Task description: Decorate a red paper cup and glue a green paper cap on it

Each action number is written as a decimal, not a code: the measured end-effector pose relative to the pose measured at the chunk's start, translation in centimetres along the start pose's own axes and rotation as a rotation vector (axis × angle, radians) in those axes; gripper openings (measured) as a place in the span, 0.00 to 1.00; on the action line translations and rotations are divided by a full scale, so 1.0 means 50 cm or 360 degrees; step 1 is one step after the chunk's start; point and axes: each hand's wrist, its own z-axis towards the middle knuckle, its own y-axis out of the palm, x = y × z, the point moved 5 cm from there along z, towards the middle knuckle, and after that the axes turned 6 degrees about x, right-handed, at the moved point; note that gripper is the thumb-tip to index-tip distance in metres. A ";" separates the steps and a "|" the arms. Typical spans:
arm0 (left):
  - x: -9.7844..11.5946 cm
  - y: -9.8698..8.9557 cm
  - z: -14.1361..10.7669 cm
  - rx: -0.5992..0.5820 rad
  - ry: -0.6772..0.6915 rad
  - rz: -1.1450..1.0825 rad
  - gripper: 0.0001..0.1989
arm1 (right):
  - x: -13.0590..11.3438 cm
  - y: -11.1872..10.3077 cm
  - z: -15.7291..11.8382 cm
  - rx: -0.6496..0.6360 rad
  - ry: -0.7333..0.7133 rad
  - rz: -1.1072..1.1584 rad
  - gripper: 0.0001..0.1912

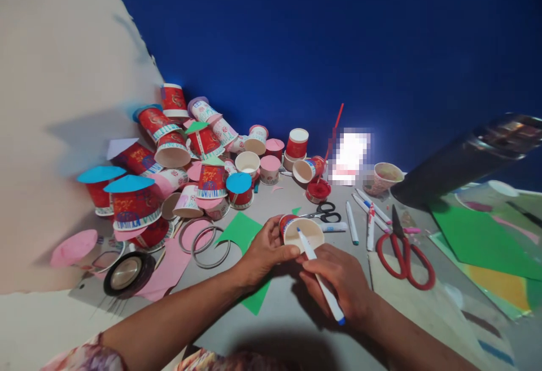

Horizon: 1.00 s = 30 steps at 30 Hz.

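Observation:
My left hand (271, 249) is wrapped round a red paper cup (286, 223) lying on its side, its cream open end turned toward me. In my right hand (336, 280) is a white marker (325, 289) with a blue end, held like a pen. Its blue tip points at the inside of the cup near the upper rim; whether it touches cannot be made out. Under my left wrist lies a cut sheet of green paper (241, 232). Black-handled scissors (326, 212) rest just behind the cup.
Decorated paper cups (133, 207) are piled at the left and back. Silver rings (210, 247) and pink paper (169, 263) lie left. To the right are several markers (352, 222), red-handled scissors (406, 261), a dark flask (461, 162) and green sheets (483, 241).

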 end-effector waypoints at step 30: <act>0.042 -0.048 0.039 -0.0202 0.0209 0.0568 0.47 | 0.127 -0.027 -0.036 0.0435 0.1110 0.0218 0.11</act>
